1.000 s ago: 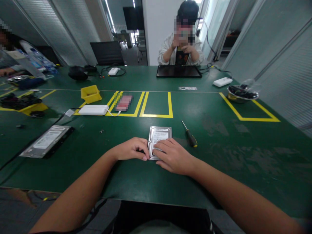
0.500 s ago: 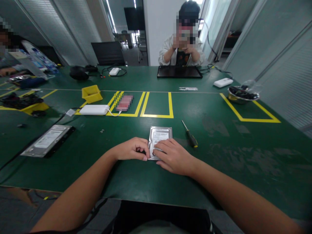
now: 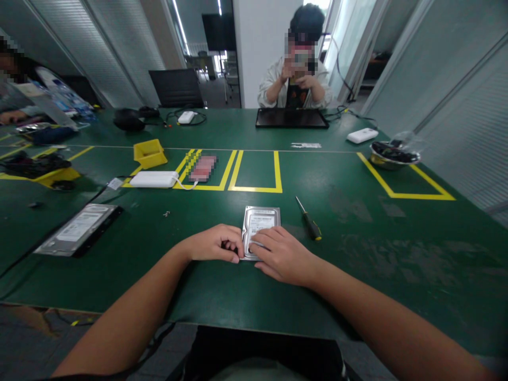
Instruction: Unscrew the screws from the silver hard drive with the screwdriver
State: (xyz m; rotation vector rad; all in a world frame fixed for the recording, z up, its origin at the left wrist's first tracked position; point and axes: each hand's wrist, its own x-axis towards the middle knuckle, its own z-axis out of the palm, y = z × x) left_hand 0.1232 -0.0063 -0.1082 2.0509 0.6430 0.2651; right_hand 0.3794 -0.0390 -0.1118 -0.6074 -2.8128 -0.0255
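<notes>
A silver hard drive [image 3: 260, 218] with a white label lies flat on the green table in front of me. My left hand [image 3: 218, 243] is curled, its fingertips and thumb closed at the drive's lower left edge. Across the lower right part of the drive lies my right hand [image 3: 283, 254], fingers stretched over the label and covering much of it. A screwdriver [image 3: 310, 222] with a black and yellow handle rests to the right of the drive. Several small screws [image 3: 166, 214] sit on the table to the left. Further left is a second, larger hard drive [image 3: 79, 228].
Past the drive are a white power bank [image 3: 154, 179], a blurred pink device [image 3: 203, 168], a yellow bin [image 3: 150, 153] and yellow tape outlines. A metal bowl [image 3: 393, 159] of dark parts stands at right. A person [image 3: 296, 79] sits opposite behind a black panel [image 3: 292, 118].
Both hands stay in nearly the same place on the hard drive. The view has shifted very slightly.
</notes>
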